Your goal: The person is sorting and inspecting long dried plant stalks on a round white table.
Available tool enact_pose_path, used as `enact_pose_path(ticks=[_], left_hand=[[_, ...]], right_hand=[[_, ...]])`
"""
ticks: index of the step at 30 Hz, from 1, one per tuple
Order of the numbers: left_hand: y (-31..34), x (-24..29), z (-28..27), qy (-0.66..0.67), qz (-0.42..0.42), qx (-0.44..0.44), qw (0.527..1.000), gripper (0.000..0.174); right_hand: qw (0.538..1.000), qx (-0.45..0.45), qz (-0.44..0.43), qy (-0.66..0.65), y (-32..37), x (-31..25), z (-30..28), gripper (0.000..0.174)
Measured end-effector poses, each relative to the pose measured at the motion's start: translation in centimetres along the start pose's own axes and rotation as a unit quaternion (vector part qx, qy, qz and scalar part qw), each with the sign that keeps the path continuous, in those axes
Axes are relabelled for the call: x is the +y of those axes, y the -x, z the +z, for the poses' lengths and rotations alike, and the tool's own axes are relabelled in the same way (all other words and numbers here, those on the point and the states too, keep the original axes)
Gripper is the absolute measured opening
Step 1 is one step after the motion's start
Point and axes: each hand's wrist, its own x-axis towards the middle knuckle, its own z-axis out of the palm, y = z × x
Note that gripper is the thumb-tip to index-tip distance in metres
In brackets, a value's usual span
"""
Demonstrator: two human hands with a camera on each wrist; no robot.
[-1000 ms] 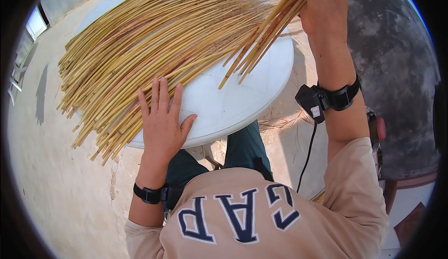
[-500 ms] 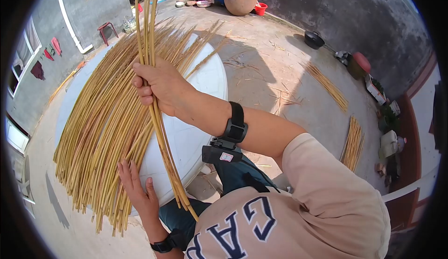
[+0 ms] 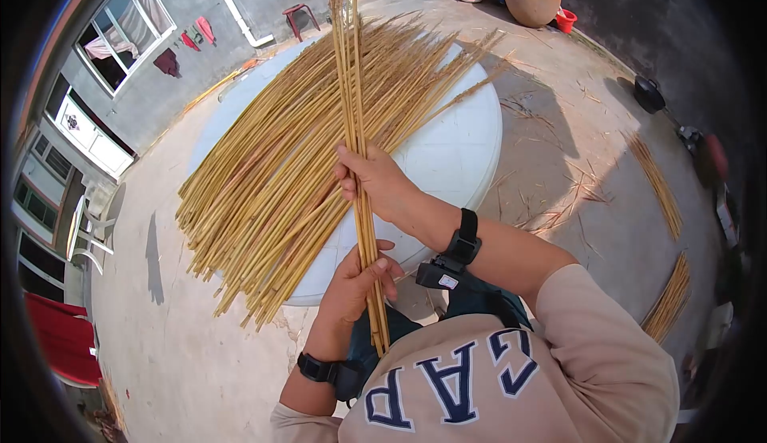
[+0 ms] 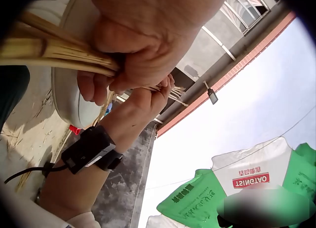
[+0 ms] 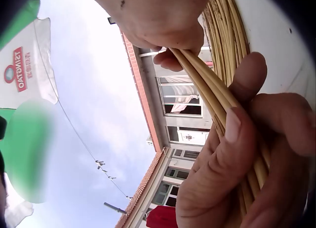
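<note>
A small bunch of long dry stalks (image 3: pixel 365 227) stands nearly upright in front of the body, its feathery heads at the top. My right hand (image 3: pixel 377 181) grips the bunch partway up. Lower down, my left hand (image 3: pixel 355 287) holds the same stalks; the right wrist view shows its thumb (image 5: pixel 232 127) lying along them and its fingers curled around. In the left wrist view the cut ends of the stalks (image 4: pixel 39 48) stick out past the hand. Behind them, a wide layer of similar stalks (image 3: pixel 272 179) covers much of a round white table (image 3: pixel 451 167), heads pointing away.
Two stalk bundles (image 3: pixel 655 183) lie on the concrete floor at the right, with loose scraps (image 3: pixel 587 183) nearer the table. A large clay pot (image 3: pixel 533 0) and a red bucket (image 3: pixel 566 20) stand at the back. A white plastic chair (image 3: pixel 89 231) is at the left.
My right hand has brought the bunch from the upper right to in front of the body and turned it upright. My left hand has left the pile's edge and now holds the bunch's lower part.
</note>
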Motion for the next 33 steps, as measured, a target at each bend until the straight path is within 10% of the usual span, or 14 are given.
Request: enact_pose_path(ticks=[11, 33], left_hand=[[-0.6, -0.2, -0.1, 0.094, 0.054, 0.065, 0.992, 0.030], [3.3, 6.7, -1.5, -0.057, 0.039, 0.187, 0.980, 0.029]], right_hand=[[0.987, -0.102, 0.051, 0.117, 3.8, 2.3, -3.0, 0.026], [0.985, -0.031, 0.019, 0.168, 3.9, 3.1, -4.0, 0.026]])
